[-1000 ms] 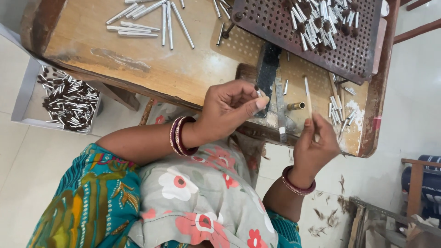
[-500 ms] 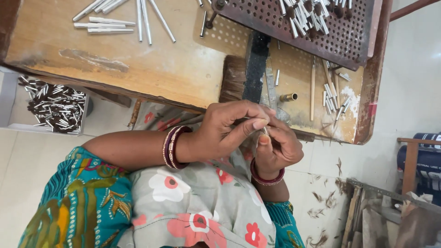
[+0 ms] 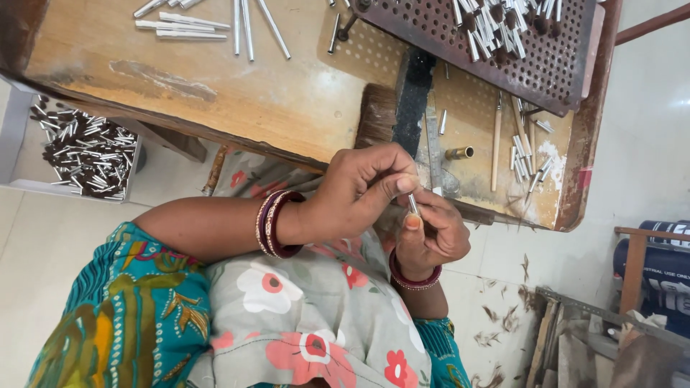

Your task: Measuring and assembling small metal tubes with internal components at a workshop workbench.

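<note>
2 hands meet just below the near edge of the wooden bench (image 3: 215,93), and between them is 1 small metal tube (image 3: 413,204). The left hand (image 3: 359,190) pinches its upper end between thumb and forefinger; the right hand (image 3: 431,237) is curled beneath, its thumb tip pressed against the lower end. The tube is short, slim, silver-grey and smooth, standing nearly upright, with most of its length hidden by the fingers.

Each wrist carries dark red bangles (image 3: 273,224); the exact count cannot be told. On the bench lie about 7 long silver rods (image 3: 244,25), straight and shiny, loosely side by side. 1 dark perforated metal tray (image 3: 560,72) holds a heap of short silver tubes, too many to count. Near the hands sit 1 stubby brass tube (image 3: 458,152), open-ended, 1 bristle brush (image 3: 377,115) with a dark handle, and 1 thin wooden stick (image 3: 496,144). The bench top is worn, pale wood, partly drilled with rows of small holes. On the floor, 1 white box (image 3: 18,136) is full of small silver and dark pieces
</note>
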